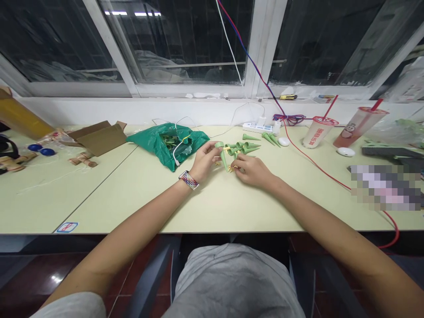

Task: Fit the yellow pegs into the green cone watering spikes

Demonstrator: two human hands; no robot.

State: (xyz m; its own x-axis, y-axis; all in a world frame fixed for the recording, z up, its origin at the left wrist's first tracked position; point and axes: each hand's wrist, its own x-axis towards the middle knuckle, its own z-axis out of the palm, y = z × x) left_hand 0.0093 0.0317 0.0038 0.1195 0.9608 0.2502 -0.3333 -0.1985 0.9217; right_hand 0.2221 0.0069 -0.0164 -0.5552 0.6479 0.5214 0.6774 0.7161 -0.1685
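Observation:
My left hand (203, 160) pinches a green paper cone (222, 155) that points down toward the table. My right hand (251, 170) rests on the table with its fingers closed on a small yellowish piece (232, 168) at the cone's tip. Just behind the hands lies a cluster of several more green cones (245, 148). Two further cones (270, 138) lie near a white power strip (257, 127). A striped watch band (189, 180) sits on my left wrist.
A green plastic bag (159, 142) with small parts and a white cable lies left of the hands. Open cardboard box (97, 137) and wooden pieces (83, 160) at left. Two drink cups with straws (318, 131), a white mouse (346, 152) and a red cable (318, 168) at right.

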